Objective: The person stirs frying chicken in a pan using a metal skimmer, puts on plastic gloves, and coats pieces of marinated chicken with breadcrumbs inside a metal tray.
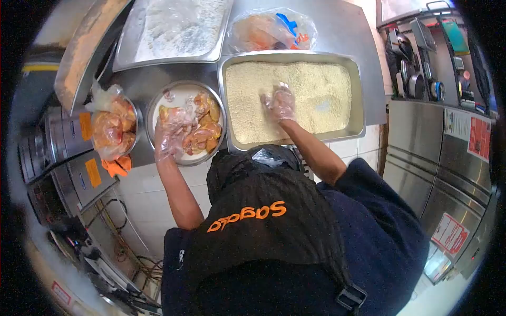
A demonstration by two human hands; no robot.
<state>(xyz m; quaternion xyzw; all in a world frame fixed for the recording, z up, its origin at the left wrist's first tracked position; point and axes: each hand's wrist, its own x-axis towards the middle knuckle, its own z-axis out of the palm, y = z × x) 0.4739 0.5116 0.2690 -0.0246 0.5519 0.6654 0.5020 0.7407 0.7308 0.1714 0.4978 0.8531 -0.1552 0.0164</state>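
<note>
The left hand (172, 138) reaches down over the chicken pieces (204, 134) in the round bowl (222, 126); whether it grips any is unclear. The right hand (280, 102), forearm angled inward, lies open with fingers forward over the crumb-filled pan (358, 100).

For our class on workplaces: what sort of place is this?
Probably a commercial kitchen: raw-looking meat pieces in a round bowl, pale crumbs in a deep steel pan, and cookware at the right.

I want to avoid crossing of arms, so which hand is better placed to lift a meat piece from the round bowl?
Left, I judge: the left hand is in the round bowl, among meat pieces; the right hand is in the crumb tray.
</note>
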